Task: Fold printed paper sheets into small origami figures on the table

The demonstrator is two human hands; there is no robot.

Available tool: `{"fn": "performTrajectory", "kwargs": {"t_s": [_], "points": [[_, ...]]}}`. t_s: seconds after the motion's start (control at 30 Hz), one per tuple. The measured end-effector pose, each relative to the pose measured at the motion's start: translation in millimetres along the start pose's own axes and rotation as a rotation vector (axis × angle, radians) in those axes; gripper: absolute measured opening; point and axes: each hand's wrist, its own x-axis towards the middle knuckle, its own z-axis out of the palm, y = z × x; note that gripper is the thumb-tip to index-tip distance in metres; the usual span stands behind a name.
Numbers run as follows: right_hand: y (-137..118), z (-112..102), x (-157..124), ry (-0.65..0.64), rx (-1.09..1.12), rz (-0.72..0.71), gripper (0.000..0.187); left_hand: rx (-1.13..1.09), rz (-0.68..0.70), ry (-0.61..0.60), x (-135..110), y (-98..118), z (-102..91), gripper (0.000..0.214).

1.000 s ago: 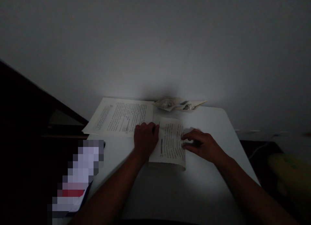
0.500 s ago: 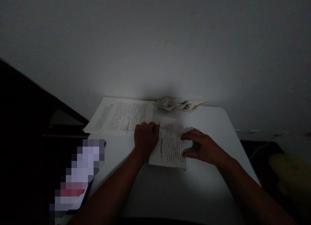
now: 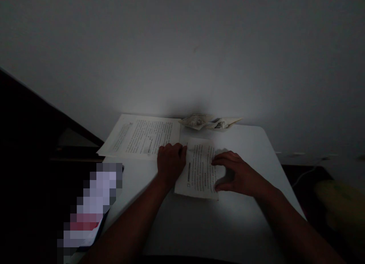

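A small printed sheet of paper (image 3: 201,171), slightly creased, lies on the white table between my hands. My left hand (image 3: 172,161) is closed at its left edge, with the thumb side against the paper; the curled fingertips are hidden. At the right edge, my right hand (image 3: 238,173) has its thumb and fingers spread apart, their tips touching the paper's border. Behind the sheet, against the wall, stand two folded paper shapes, a left one (image 3: 196,121) and a right one (image 3: 224,123), with pointed ends like little boats.
Larger printed pages (image 3: 142,136) lie at the table's back left, reaching past its edge. A phone-like device (image 3: 95,207) with a blurred-out screen is at the left edge. The wall (image 3: 182,59) rises right behind the table (image 3: 251,142). Something yellowish (image 3: 339,203) sits low at the right, in dim light.
My right thumb has slid slightly down along the sheet's right edge, and the lower right part of the sheet looks flatter. The left hand has barely moved.
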Motion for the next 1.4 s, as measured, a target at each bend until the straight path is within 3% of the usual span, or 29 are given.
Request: {"fn": "performTrajectory", "kwargs": {"t_s": [0.37,1.0,1.27,1.4], "points": [[1.7,2.9,-2.4,0.013,-0.147,0.078,0.092,-0.003,0.004,0.006,-1.3,-0.6,-1.1,0.035],[4.3,4.5,0.1,-0.044,-0.13,0.123,0.117,-0.024,0.006,0.013,-1.1,-0.7,0.1,0.036],[5.4,4.8,-0.4,-0.017,-0.103,0.1,0.113,0.001,0.016,0.006,-0.2,0.0,-0.7,0.035],[9.1,9.1,3.0,0.074,-0.069,0.111,0.093,0.013,0.016,0.002,0.7,0.3,-1.9,0.035]]}}
